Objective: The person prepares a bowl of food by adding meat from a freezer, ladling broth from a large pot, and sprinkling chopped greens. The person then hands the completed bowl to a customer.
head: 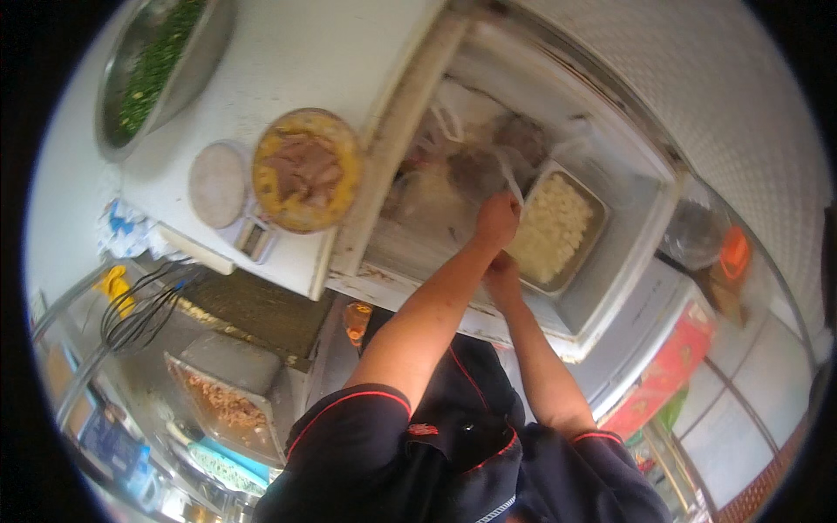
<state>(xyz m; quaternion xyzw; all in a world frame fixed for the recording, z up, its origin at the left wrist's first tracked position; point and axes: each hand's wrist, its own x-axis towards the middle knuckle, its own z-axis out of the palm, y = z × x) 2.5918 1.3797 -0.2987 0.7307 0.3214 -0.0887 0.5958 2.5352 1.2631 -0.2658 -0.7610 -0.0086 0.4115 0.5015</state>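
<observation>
Both my hands reach down into an open chest freezer. My left hand is closed around the white handle of a clear plastic bag. Just below it, my right hand is beside the near left edge of a metal tray; its fingers are partly hidden, and I cannot tell whether it grips anything. White cubed pieces cover the tray. Left of the tray lie several blurred plastic bags with dark contents.
On the white surface to the left stand a yellow-rimmed plate of sliced meat, a kitchen scale and a steel bowl of chopped greens. Lower left are black cables and a tray of minced food. An orange-handled item lies right.
</observation>
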